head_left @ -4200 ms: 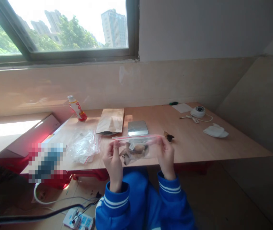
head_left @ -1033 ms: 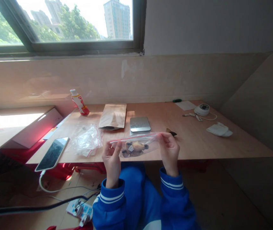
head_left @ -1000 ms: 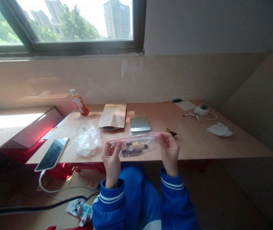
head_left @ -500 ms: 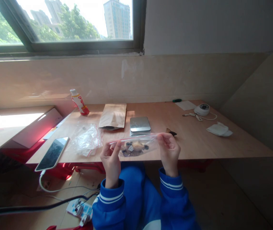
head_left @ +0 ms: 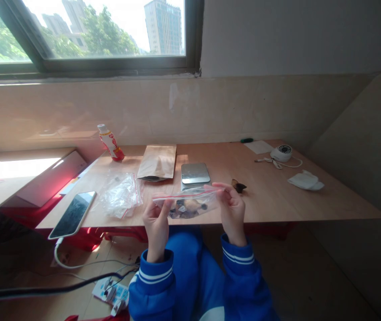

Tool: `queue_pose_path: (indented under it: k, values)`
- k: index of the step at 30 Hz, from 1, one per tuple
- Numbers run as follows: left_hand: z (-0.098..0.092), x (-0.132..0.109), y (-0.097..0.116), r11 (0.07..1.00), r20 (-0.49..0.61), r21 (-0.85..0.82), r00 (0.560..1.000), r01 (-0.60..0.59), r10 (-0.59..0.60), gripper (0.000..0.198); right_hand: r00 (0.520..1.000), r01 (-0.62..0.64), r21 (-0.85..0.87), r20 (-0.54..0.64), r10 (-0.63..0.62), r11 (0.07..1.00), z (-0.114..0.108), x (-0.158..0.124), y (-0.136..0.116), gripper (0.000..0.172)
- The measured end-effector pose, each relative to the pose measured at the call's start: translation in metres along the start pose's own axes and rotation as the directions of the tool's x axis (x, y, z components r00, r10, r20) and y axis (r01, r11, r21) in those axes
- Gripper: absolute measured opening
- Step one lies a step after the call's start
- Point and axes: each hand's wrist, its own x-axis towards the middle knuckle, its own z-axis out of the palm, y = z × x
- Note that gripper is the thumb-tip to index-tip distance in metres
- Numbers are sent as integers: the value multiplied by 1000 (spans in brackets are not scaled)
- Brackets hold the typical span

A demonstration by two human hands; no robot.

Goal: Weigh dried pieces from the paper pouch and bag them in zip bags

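While our fingers (head_left: pixel 162 208) stay clamped on both ends, a clear zip bag (head_left: pixel 190 206) stretches nearly level between our hands. Our left hand (head_left: pixel 157 227) pinches the bag's left end, and our right hand (head_left: pixel 232 213) pinches its right end at the red-edged seal strip (head_left: pixel 190 191). Small dark and tan dried pieces (head_left: pixel 188 207) lie along the bottom of the bag; we cannot tell exactly what they are. We hold the bag up in the air, just above the near edge of the wooden desk (head_left: pixel 271 205), and blue sleeves (head_left: pixel 240 263) with white stripes run from our wrists.

Just past the bag lies a flat metal scale (head_left: pixel 195 173), and near our right fingertips sits a loose dark-and-tan piece (head_left: pixel 239 186) on the desk. Left of the hands lies a second clear zip bag (head_left: pixel 122 196), crumpled, and behind it a kraft paper pouch (head_left: pixel 157 162). Toward the desk's left edge are a smartphone (head_left: pixel 72 208) with a white cable (head_left: pixel 56 254) and a plastic bottle (head_left: pixel 110 143) with a red label. At the far right corner sit a round white device (head_left: pixel 281 153) with its cord, a sheet of paper (head_left: pixel 259 147), a green marker (head_left: pixel 246 140) and a crumpled white cloth (head_left: pixel 306 180). Below, on the floor, lies a white power strip (head_left: pixel 110 290).
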Motion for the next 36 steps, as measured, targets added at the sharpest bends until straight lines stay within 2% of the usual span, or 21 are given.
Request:
queue_pose_path:
  k: [9,15,19,27,33,36]
  values:
    - [6,1,6,999,-105,-33,994,-35,32,26,995,34,11,94,-35,999,1,3,-3,22]
    - [5,3,4,998,-185,-42,982,-56,48,28,987,-25,35,162,19,999,1,2,-4,14]
    - [4,4,2,996,-213,-17,973,-91,85,28,973,-45,79,228,25,996,0,1,-5,15]
    - [5,2,3,999,-171,-15,984,-48,44,28,984,-57,117,174,36,992,-1,0,0,16]
    - [5,2,3,999,-169,-24,985,-43,39,28,972,-105,157,223,68,982,-3,1,2,19]
    - [5,2,3,999,-168,-32,985,-41,35,29,976,-108,157,205,75,982,-4,2,2,19]
